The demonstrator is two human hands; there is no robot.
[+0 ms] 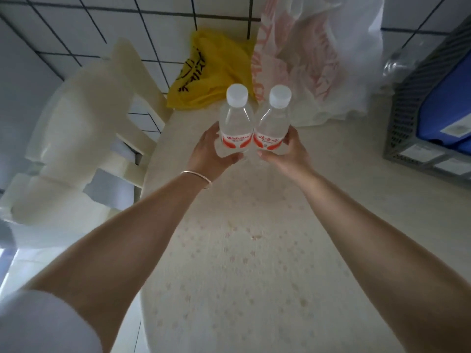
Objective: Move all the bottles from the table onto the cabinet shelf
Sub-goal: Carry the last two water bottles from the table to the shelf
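While standing at the worktop (254, 250), the left hand (211, 154) is gripping one bottle (235, 123); the right hand (288, 154) is gripping another bottle (272, 126); lifting both upright should prevent slipping.

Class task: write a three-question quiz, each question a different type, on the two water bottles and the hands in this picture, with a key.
1. True or false: the left bottle and the right bottle both have white caps.
2. Which hand wears a bracelet? A) left hand B) right hand
3. Fill in: the bag behind the left bottle is ____.

Key: 1 true; 2 A; 3 yellow.
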